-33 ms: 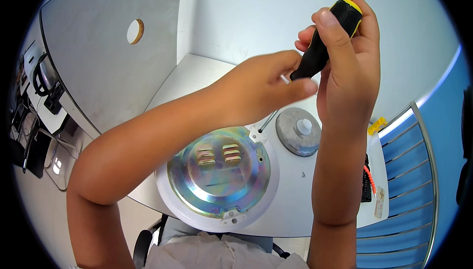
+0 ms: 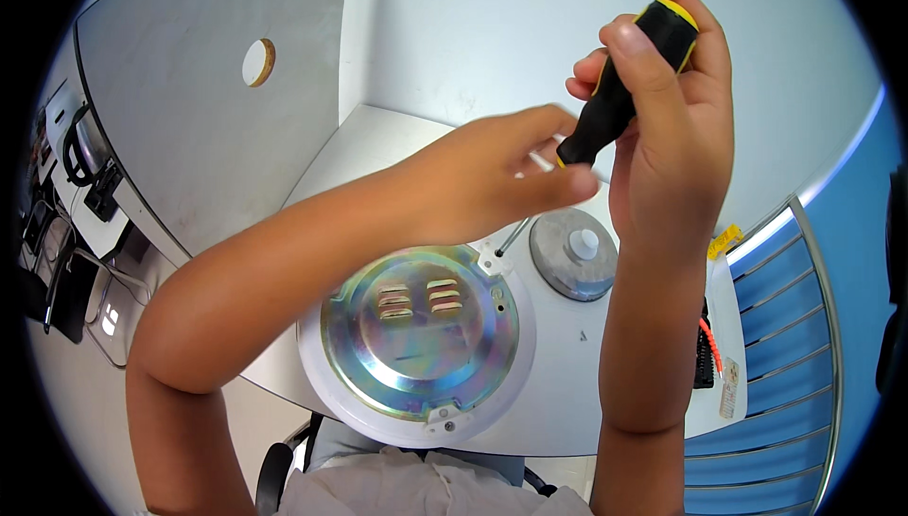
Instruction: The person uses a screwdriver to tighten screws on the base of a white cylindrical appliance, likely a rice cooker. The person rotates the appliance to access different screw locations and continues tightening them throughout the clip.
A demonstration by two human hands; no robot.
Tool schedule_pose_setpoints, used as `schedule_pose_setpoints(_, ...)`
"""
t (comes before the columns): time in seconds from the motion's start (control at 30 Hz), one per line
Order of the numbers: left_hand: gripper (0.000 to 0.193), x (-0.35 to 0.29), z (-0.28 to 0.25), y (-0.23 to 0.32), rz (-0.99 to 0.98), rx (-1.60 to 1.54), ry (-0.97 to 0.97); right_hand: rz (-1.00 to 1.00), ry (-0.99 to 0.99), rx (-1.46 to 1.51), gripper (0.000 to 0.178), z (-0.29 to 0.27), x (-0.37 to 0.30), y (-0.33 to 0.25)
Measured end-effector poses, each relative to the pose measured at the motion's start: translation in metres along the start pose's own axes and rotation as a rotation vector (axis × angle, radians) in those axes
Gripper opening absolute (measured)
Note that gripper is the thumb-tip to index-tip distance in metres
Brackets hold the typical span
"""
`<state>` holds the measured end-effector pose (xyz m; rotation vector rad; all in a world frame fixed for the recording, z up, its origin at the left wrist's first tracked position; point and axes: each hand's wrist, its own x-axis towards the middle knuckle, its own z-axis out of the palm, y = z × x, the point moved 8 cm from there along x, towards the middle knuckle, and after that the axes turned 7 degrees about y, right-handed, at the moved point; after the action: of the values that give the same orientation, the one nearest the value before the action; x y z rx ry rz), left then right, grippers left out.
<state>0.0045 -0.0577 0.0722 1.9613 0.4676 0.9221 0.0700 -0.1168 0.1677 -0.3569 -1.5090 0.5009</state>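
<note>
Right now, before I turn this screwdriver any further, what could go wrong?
The screwdriver in your right hand looks slanted, so its tip might slip off the white tab and scratch the shiny metal cover. Also, what looks like a tiny screw lies loose on the tabletop; a bump could send it astray.

Seemingly an office corner used as a workshop: grey partition [image 2: 189, 119] at upper left, cluttered desk [image 2: 106, 230] at far left, chair [image 2: 273, 478] at bottom left of centre, screwdriver [image 2: 605, 114] at upper right, white table [image 2: 563, 393] at centre.
</note>
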Motion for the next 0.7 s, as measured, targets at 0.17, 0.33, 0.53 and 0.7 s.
schedule_pose_setpoints(0.17,0.060,-0.033,-0.020,-0.031,-0.081,0.345,-0.222,-0.020,0.016,-0.048,0.047,-0.005,-0.001,0.003)
schedule_pose_setpoints(0.33,0.048,-0.055,-0.026,-0.040,-0.037,0.368,-0.284,-0.038,0.010,-0.076,0.049,-0.005,0.001,0.001)
schedule_pose_setpoints(0.53,0.048,-0.046,-0.013,-0.036,0.102,0.409,-0.261,-0.063,0.003,-0.200,0.051,-0.027,0.018,-0.011)
schedule_pose_setpoints(0.7,0.036,-0.025,-0.005,-0.035,0.117,0.318,-0.199,-0.062,0.032,-0.196,0.050,-0.043,0.022,-0.021)
